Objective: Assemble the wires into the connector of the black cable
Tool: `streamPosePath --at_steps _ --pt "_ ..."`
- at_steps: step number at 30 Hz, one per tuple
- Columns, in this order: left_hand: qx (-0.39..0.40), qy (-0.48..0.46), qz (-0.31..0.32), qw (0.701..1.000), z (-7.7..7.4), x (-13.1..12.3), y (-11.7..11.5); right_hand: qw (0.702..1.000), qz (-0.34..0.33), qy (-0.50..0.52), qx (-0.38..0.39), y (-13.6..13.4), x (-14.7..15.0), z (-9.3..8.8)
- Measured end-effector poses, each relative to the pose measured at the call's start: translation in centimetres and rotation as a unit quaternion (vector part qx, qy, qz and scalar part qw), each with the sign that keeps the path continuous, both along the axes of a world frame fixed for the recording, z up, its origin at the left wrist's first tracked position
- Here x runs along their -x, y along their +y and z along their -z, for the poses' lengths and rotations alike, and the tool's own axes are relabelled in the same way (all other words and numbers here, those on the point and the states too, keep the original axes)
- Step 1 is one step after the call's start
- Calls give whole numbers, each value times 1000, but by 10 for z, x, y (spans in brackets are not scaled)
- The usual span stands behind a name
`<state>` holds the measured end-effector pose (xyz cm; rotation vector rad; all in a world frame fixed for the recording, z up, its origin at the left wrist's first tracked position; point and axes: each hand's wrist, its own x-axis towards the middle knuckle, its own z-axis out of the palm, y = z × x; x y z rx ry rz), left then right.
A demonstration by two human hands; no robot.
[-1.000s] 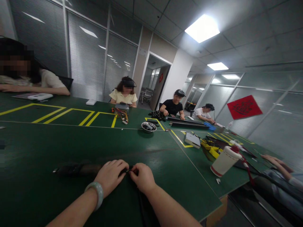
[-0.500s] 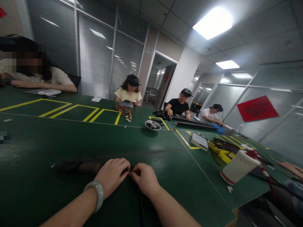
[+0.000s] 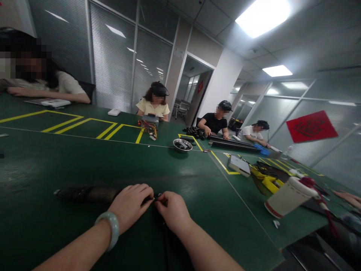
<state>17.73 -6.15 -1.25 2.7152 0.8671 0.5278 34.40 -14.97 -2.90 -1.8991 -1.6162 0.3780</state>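
Observation:
My left hand (image 3: 130, 207), with a pale green bangle (image 3: 110, 230) at its wrist, is closed, its thumb and finger pinched together. Just beside it, my right hand (image 3: 174, 211) is closed in a pinch too, the fingertips of both nearly meeting. A small dark piece with a light glint shows at the fingertips, too small to name. Partly behind my left hand lies a long dark tube-shaped thing (image 3: 87, 194) with a light tip at its far left end. A black strip (image 3: 170, 246) runs from under my right hand toward the bottom edge.
A metal bowl (image 3: 182, 146) of dark parts stands ahead on the green table (image 3: 135, 162). At right are a white cup (image 3: 290, 197), a grey box (image 3: 239, 165) and a yellow tray (image 3: 272, 184). Several people sit around the table; another person's hand (image 3: 348, 197) rests at far right.
The view has shifted slightly. The fingertips of my two hands sit a little farther apart, with more of the small piece between them showing.

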Motion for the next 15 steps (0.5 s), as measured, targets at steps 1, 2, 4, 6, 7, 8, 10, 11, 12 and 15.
streamPosePath --at_steps 1,2,4,6,7,8,10,11,12,15 --pt "0 -2 1 1000 0 0 0 1000 -2 -2 -3 0 0 0" --pt "0 -3 1 1000 1 1 0 1000 -4 -6 -6 0 0 1" --pt "1 -4 3 1000 1 1 0 1000 -4 -16 -12 1 -1 1" --pt "1 -5 5 1000 1 1 0 1000 -4 -25 -17 3 -1 2" --pt "0 -6 6 1000 1 1 1 999 -5 -27 -19 4 -1 2" --pt "-2 -7 6 1000 1 0 1 999 -7 -28 -23 5 -2 2" --pt "-8 -11 5 1000 1 0 1 999 -12 -28 -32 8 -2 2" --pt "-11 -11 4 1000 1 0 2 999 -13 -28 -37 9 -2 2" --pt "-13 -12 5 1000 1 -1 2 999 -13 -30 -40 10 -3 2" --pt "-16 -13 0 1000 2 -1 2 998 -9 -37 -40 10 -2 0"
